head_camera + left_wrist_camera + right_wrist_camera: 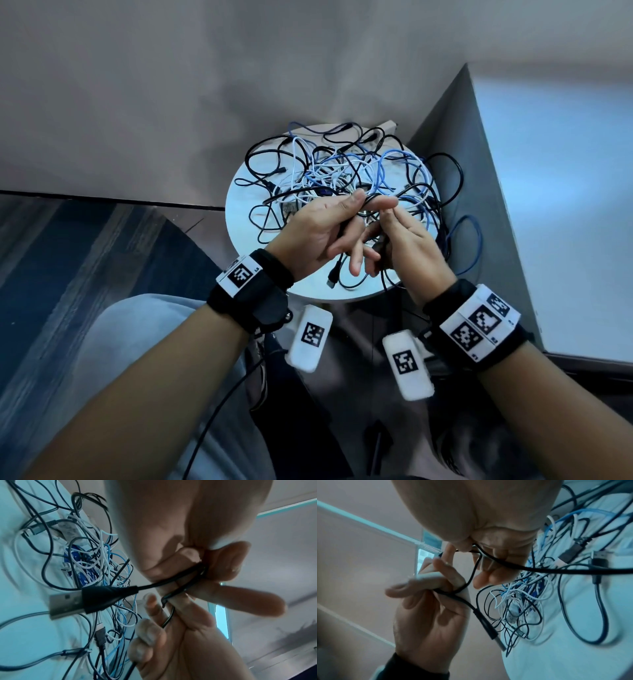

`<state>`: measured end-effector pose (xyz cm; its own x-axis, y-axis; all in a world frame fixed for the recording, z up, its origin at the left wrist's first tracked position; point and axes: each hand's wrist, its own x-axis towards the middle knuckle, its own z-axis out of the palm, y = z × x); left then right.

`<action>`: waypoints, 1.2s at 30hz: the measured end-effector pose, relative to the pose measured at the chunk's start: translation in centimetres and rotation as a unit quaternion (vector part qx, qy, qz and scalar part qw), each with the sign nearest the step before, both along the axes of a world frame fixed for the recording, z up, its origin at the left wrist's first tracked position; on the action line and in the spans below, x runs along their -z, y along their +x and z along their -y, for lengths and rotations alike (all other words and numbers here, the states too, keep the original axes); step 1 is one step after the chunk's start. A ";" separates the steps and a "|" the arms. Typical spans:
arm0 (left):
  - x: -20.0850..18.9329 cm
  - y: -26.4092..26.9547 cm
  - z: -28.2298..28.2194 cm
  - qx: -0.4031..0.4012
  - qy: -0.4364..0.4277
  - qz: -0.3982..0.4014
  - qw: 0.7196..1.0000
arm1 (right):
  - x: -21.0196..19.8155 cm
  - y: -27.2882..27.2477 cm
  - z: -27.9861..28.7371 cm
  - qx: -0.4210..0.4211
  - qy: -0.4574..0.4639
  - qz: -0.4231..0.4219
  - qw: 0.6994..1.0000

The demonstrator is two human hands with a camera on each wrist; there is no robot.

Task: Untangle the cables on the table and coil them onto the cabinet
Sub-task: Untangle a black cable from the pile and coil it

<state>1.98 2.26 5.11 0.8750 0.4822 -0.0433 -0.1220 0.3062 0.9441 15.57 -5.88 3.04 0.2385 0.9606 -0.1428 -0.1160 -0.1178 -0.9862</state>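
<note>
Both grips pinch black cable (154, 585) above bench (239, 205), winding coil; tangle (342, 164) at 12 o'clock.

Hardly any readable text

The wristbands (479, 322) and hanging white tags (310, 337) carry only black-and-white square code patterns, with tiny marks beside them too small to read; a blue label (82, 577) among the cables (102, 561) bears blurred white lettering.
</note>
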 end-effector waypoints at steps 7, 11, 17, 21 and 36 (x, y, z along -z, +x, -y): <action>0.4 0.3 -0.2 -0.087 0.031 -0.038 0.995 | 0.4 1.1 -0.4 -0.056 -0.151 -0.123 0.979; 0.2 0.0 -0.2 -0.100 0.033 -0.024 0.994 | 0.7 0.7 -0.5 -0.031 -0.127 0.010 0.991; -0.1 -0.1 -0.8 -0.159 0.030 0.001 0.987 | 1.4 -0.8 0.0 -0.115 -0.097 0.268 0.952; 0.8 0.3 -0.4 -0.158 0.124 -0.063 0.978 | 0.1 -1.1 0.1 -0.132 -0.106 0.307 0.936; 1.5 0.0 -0.7 -0.058 0.347 -0.228 0.908 | -0.8 -0.3 0.4 0.064 0.037 0.373 0.925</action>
<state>2.02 2.97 3.60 0.7840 0.6195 -0.0386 0.3365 -0.3719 0.8651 15.25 -6.31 3.83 0.3567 0.9184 0.1713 0.5911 -0.0798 -0.8027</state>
